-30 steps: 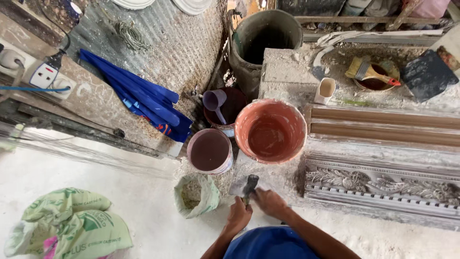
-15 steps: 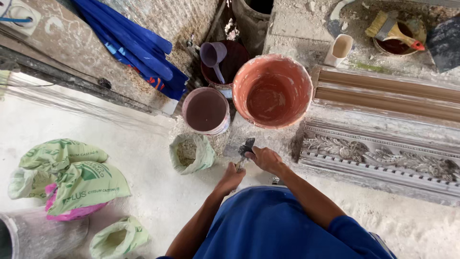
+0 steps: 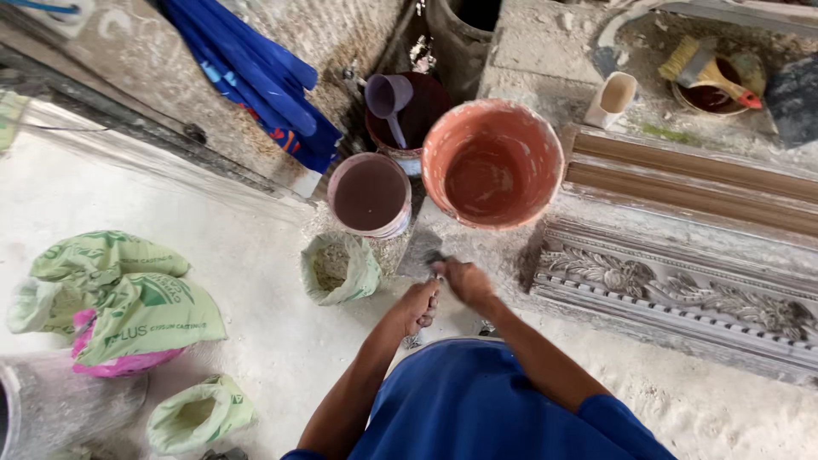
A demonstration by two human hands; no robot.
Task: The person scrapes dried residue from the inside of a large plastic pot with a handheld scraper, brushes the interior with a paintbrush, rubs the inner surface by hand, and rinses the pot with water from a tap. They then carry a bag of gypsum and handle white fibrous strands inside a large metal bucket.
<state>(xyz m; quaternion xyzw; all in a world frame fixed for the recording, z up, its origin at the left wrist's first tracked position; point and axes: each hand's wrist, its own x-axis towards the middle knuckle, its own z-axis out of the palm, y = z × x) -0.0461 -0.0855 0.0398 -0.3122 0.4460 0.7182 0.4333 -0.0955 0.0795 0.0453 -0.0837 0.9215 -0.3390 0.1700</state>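
Both hands meet low over the dusty floor — left hand [image 3: 419,305] and right hand [image 3: 464,279] clenched together on a small dark tool [image 3: 435,260], just below the orange bucket [image 3: 492,162], open green sack [image 3: 339,268] to the left.

Over on the left, a crumpled green sack [image 3: 128,294] with darker green print lies on the white floor, folded over a pink bag [image 3: 106,362] that peeks out beneath its lower edge. Just below, near the bottom edge, a smaller pale green sack [image 3: 198,415] sits with its mouth rolled open. In the middle, an open green bag [image 3: 339,268] of greyish powder stands just in front of the buckets. No screens or signs are showing.
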